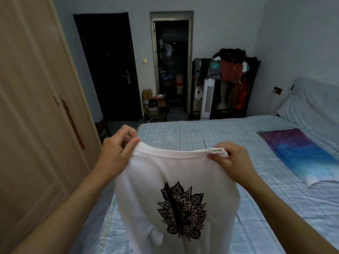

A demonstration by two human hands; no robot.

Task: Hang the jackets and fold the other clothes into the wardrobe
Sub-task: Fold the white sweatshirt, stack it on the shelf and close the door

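A white T-shirt (165, 180) with a black mandala print hangs in the air above the near end of the bed (211, 136). My left hand (117, 149) pinches its top edge at the left corner. At the right corner my right hand (231, 162) pinches the rolled top edge. The cloth hangs down between my forearms and out of the bottom of the frame. The wardrobe (33, 107) stands at the left, both of its beige doors closed.
A folded blue and purple cloth (300, 153) lies on the bed's right side, near a pillow (311, 105). At the back stand a dark door (108, 66), an open doorway (172, 63), a shoe rack (154, 105), a white tower fan (207, 98) and a laden clothes rack (231, 77).
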